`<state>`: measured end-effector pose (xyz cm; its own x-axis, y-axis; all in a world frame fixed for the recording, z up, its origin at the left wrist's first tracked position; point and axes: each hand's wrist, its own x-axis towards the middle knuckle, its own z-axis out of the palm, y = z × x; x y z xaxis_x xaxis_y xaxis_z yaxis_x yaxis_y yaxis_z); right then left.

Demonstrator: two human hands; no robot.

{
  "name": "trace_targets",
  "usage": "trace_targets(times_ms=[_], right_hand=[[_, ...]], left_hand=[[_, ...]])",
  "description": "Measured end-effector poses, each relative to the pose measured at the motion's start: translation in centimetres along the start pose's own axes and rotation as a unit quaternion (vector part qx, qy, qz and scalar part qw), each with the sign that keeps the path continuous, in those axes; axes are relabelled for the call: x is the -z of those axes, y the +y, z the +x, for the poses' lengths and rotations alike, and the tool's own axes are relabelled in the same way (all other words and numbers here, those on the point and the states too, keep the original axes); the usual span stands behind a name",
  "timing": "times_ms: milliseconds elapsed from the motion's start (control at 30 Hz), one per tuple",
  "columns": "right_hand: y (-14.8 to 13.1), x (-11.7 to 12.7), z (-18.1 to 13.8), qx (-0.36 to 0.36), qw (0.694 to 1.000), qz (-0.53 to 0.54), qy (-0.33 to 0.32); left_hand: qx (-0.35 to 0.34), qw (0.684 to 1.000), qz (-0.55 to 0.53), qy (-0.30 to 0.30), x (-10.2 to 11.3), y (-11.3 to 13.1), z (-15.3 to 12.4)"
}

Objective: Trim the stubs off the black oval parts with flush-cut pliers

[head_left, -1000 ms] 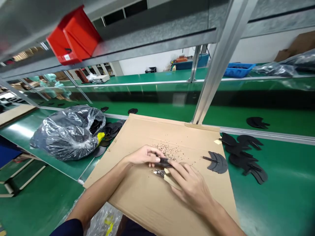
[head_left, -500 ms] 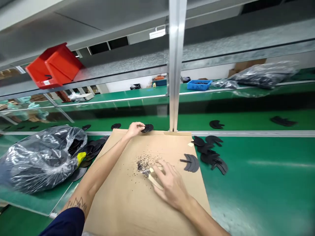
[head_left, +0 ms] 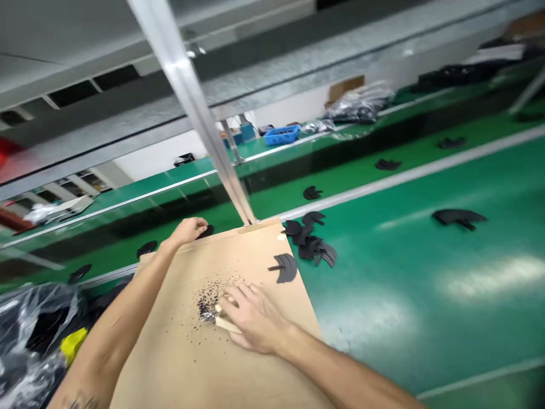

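My left hand (head_left: 190, 231) reaches to the far edge of the cardboard sheet (head_left: 157, 352), fingers closed on a dark, curved, fan-like plastic piece (head_left: 206, 232), partly hidden behind the fingertips. My right hand (head_left: 255, 319) is low over the cardboard, fingers bent and apart, with cream-coloured covers (head_left: 227, 325) apparently on thumb and finger. Just left of its tips are a pile of tiny black bits (head_left: 208, 298) and a shiny, crumpled clear scrap (head_left: 208, 316). Another dark fan-shaped piece with a stem (head_left: 284, 268) rests near the cardboard's right edge.
Several similar pieces (head_left: 310, 247) are heaped right of the cardboard on the green surface (head_left: 383, 272). More pieces (head_left: 313, 193) lie on the green strip behind. A metal post (head_left: 200, 113) rises at the cardboard's back edge. A clear plastic bag (head_left: 25, 335) sits at left.
The camera view has swung right and tilted. My left hand stays at the cardboard's far edge by the dark piece; my right hand stays beside the black bits.
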<state>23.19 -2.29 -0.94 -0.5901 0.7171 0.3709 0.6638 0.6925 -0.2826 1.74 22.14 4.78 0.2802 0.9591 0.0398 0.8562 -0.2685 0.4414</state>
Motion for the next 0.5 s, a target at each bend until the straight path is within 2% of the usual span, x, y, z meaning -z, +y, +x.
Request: trace_targets(times_ms=[67,133,167,233,300,400,500], right_hand=[[-0.3,0.1,0.2,0.014,1.000,-0.006,-0.010],[-0.5,0.0,0.3,0.017,1.000,-0.011,-0.010],[-0.6,-0.1,0.3,0.016,1.000,-0.011,-0.009],[-0.7,-0.3,0.4,0.015,1.000,-0.009,-0.006],[-0.7,-0.5,0.3,0.014,1.000,-0.008,-0.002],[-0.7,-0.8,0.3,0.018,1.000,-0.012,0.008],[-0.7,-1.0,0.3,0.030,0.999,-0.019,0.017]], left_hand=[[-0.048,0.997,0.000,-0.062,0.6,2.4,-0.8],[-0.140,0.975,-0.054,-0.162,0.6,5.7,-1.5],[-0.169,0.960,-0.073,-0.209,0.3,7.5,-1.8],[-0.218,0.941,-0.092,-0.242,-1.2,11.2,-1.8],[-0.269,0.928,-0.098,-0.240,-3.9,14.7,-1.0],[-0.349,0.918,-0.039,-0.186,-9.2,18.8,1.8],[-0.363,0.922,0.048,-0.124,-14.0,21.6,5.2]])
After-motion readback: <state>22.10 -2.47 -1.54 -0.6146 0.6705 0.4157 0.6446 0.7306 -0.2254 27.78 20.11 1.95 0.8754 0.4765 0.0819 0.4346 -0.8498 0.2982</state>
